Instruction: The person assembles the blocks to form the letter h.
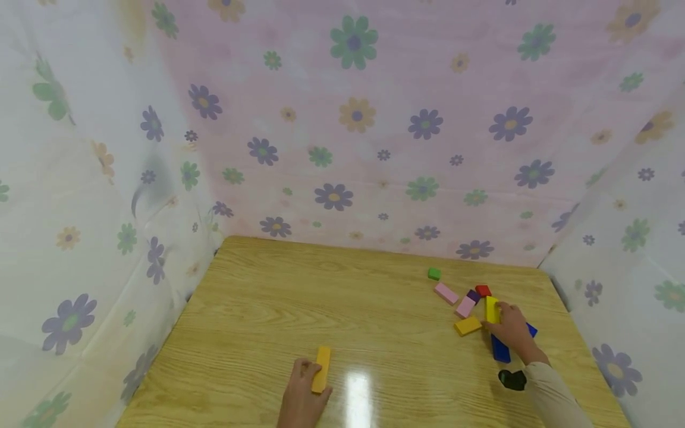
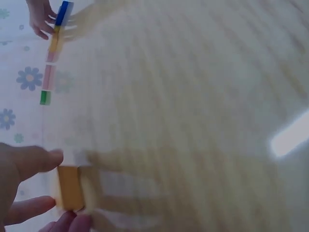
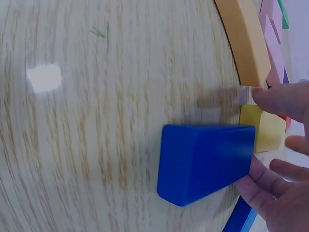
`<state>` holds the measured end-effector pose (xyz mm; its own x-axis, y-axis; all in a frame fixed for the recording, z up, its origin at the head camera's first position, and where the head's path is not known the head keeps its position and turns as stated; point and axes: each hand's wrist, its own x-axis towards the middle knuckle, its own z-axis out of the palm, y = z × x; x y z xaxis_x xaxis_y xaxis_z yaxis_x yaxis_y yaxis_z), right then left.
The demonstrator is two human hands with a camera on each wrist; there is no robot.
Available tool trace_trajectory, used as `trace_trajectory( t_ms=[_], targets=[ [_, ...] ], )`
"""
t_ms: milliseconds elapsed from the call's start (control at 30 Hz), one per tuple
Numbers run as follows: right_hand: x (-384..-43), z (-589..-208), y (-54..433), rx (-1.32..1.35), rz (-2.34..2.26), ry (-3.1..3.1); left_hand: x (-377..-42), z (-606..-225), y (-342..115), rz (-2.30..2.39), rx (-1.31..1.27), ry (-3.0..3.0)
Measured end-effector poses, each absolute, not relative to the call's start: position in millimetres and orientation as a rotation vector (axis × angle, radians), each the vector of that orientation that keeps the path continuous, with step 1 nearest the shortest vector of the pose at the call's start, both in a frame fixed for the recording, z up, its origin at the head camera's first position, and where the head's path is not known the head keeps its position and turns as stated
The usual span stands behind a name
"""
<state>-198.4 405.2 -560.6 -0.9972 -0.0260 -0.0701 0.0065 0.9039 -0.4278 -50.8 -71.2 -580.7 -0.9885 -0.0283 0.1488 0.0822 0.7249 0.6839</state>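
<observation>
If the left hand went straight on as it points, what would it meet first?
Probably the pink flowered cloth; beyond the orange rectangular block the left hand holds, the wood-grain tabletop looks free, though depth is unclear.

A smooth yellow-brown wood-grain bench is stretching towards a pink wall covering printed with purple, green and orange flowers. A creased white flowered left sheet and a similar right sheet are flanking it. A bright white reflection is gleaming on the bench; a small green mark is showing there.
</observation>
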Motion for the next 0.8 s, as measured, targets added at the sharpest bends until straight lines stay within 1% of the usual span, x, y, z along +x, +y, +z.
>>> trace_trajectory(
  t_ms=[100, 267, 400, 533, 800],
  targets=[
    [-200, -562, 407, -0.056, -0.671, 2.977, -56, -579, -78, -1.176, -0.154, -2.849],
    [-203, -565, 411, -0.163, -0.677, 2.969, -67, -577, -95, -1.252, -0.454, -2.931],
    [-206, -565, 414, -0.201, -0.674, 2.941, -73, -574, -107, -1.256, -0.616, -2.953],
    [-209, -564, 418, -0.226, -0.697, 2.928, -76, -573, -112, -1.261, -0.692, -2.936],
    [-217, -559, 417, -0.265, -0.704, 2.957, -76, -579, -114, -1.295, -0.73, -2.883]
  ],
)
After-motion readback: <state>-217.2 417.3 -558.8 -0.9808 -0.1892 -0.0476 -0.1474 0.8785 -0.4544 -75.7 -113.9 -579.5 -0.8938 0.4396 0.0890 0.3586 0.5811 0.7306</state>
